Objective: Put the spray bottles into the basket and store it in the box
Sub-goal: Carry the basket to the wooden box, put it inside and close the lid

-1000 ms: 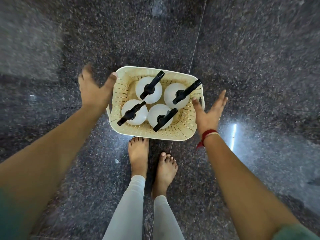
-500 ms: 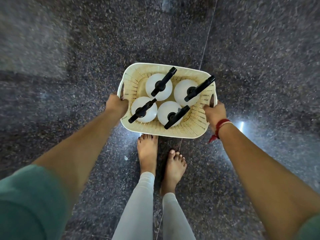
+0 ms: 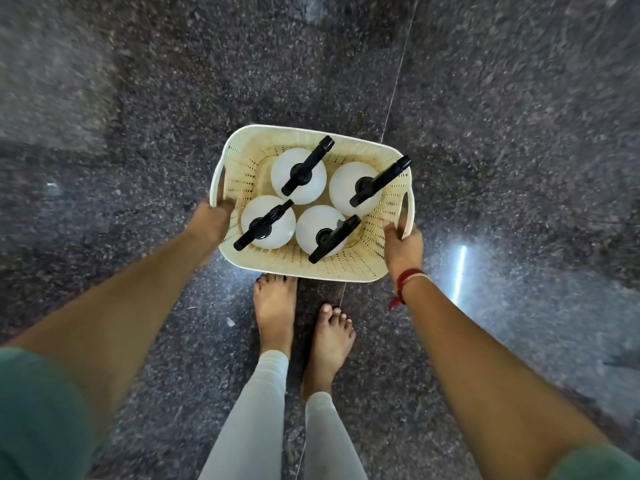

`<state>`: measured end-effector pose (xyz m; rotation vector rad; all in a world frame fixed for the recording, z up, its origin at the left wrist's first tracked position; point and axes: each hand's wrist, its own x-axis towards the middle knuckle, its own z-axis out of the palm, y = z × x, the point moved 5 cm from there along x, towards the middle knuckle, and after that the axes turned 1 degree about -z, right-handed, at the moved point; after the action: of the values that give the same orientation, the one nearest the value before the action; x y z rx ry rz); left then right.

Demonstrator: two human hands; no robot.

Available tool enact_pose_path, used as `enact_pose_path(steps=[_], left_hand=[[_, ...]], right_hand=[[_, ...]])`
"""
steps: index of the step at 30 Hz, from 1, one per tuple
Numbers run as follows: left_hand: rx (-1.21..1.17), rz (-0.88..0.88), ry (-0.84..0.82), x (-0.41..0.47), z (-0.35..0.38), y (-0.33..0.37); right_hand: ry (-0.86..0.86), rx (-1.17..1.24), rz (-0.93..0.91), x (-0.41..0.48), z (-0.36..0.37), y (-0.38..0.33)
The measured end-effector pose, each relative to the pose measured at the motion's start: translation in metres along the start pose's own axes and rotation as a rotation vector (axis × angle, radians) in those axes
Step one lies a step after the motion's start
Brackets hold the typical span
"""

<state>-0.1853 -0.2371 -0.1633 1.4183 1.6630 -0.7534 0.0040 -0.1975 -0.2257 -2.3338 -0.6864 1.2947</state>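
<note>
A cream perforated basket [image 3: 332, 268] hangs in front of me above the dark floor. Several white spray bottles [image 3: 298, 176] with black trigger heads stand upright inside it, packed close together. My left hand [image 3: 213, 220] grips the basket's left handle. My right hand [image 3: 401, 242] grips the right handle, with a red thread around that wrist. The box is not in view.
Dark speckled granite floor [image 3: 502, 133] lies all around, with a thin tile joint running through the middle and a bright light reflection [image 3: 460, 268] at right. My bare feet [image 3: 277, 313] stand just below the basket.
My two hands went from open beside the basket to closed on its handles. The basket now appears lifted and slightly nearer to me.
</note>
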Motion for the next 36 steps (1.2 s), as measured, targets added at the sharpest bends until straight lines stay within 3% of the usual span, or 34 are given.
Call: enact_pose_path(steps=[3,6,8,12,15,18,19,20,21,22,25,36], left_hand=[[0.078,0.03,0.126,0.005,0.021,-0.017],[-0.213,-0.127,0.091,0.016,0.024,-0.03],[-0.278,-0.201,-0.002,0.023,0.024,-0.035],[-0.008,-0.079,0.253,0.002,0.027,-0.013],[-0.132,-0.052,0.21,0.0,0.047,-0.015],[-0.76,-0.232,0.198,-0.002,-0.012,-0.046],[-0.852,-0.232,0.122,-0.002,-0.035,-0.062],[-0.891,-0.114,0.248,0.002,-0.063,-0.069],[-0.937,-0.16,0.375,0.008,-0.096,-0.086],[-1.009,-0.184,0.35,0.009,-0.116,-0.097],[-0.974,-0.147,0.287,-0.013,-0.154,-0.093],[-0.86,0.061,0.358,-0.079,-0.346,-0.057]], right_hand=[[0.004,-0.123,-0.068,0.004,-0.003,0.0],[0.023,-0.195,-0.104,0.003,-0.006,-0.002],[0.032,-0.208,-0.111,0.002,-0.006,-0.004],[0.044,-0.228,-0.095,0.001,-0.007,-0.01],[0.027,-0.247,-0.109,-0.001,-0.012,-0.019],[0.016,-0.254,-0.117,-0.009,-0.025,-0.035],[0.009,-0.263,-0.122,-0.013,-0.031,-0.043],[-0.001,-0.27,-0.125,-0.017,-0.038,-0.052],[-0.011,-0.276,-0.133,-0.022,-0.045,-0.063],[-0.016,-0.288,-0.142,-0.027,-0.051,-0.074],[-0.011,-0.296,-0.146,-0.047,-0.077,-0.114],[-0.021,-0.167,-0.214,-0.097,-0.161,-0.281]])
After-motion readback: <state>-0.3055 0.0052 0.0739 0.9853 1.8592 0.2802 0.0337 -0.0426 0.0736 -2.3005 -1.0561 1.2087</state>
